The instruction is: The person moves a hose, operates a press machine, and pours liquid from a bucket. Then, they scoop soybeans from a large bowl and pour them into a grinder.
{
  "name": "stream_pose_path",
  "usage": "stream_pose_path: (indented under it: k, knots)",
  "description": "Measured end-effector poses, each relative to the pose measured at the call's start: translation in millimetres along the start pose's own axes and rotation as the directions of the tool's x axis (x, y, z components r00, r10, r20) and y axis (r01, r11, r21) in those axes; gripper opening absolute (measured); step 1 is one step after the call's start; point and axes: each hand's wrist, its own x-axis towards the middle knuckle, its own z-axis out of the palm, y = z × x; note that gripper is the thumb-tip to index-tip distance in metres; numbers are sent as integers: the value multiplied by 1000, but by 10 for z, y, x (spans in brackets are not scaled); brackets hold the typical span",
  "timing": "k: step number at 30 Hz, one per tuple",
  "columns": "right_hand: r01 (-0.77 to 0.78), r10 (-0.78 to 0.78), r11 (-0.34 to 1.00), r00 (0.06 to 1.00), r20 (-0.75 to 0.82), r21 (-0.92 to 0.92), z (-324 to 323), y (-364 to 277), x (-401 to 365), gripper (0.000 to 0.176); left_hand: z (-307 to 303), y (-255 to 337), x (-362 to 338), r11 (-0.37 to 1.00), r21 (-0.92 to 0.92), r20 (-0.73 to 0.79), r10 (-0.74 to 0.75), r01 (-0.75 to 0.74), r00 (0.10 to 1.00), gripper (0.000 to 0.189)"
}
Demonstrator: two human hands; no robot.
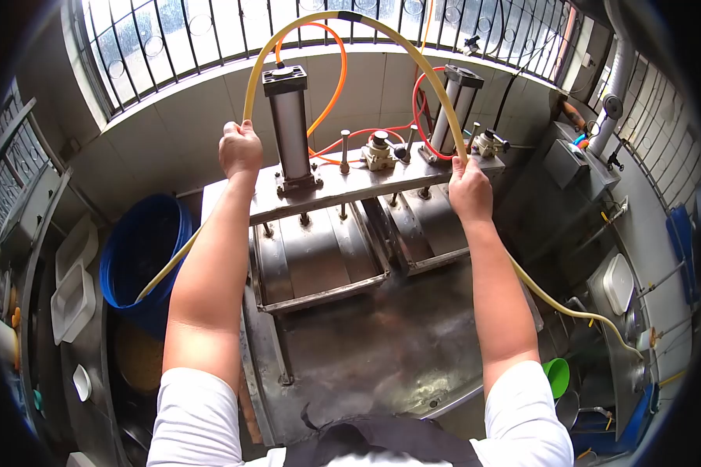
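Observation:
A yellow hose (403,40) arches high over the steel press, with a dark band near its top. My left hand (240,148) is closed around it beside the left metal cylinder (292,132). On the other side, my right hand (470,189) grips the same hose just below the right cylinder (458,109). From my left side the hose runs down into a blue barrel (117,292). Its other end trails past my right forearm toward the fittings on the right wall.
Under the press beam (335,191) sit two steel trays (319,261) above a wet metal table (366,342). Orange and red air tubes loop around the cylinders. White basins (73,303) stand at the left; a green cup (556,377) is at the lower right. A barred window spans the back.

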Motion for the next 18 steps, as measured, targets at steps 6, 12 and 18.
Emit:
stream_pose_path:
  k: [6, 12, 18]
  knots:
    - [-21, 22, 1000, 999, 39, -20, -116, 83, 201, 44, 141, 150, -65, 997, -67, 50, 30, -26, 998, 35]
    - [58, -64, 997, 990, 126, 51, -78, 437, -173, 34, 181, -306, -605, 973, -9, 36, 233, -233, 972, 25]
    - [38, 3, 996, 895, 446, -82, 202, 771, -696, 40, -261, -1425, -1046, 805, 482, 167, 304, -346, 938, 23]
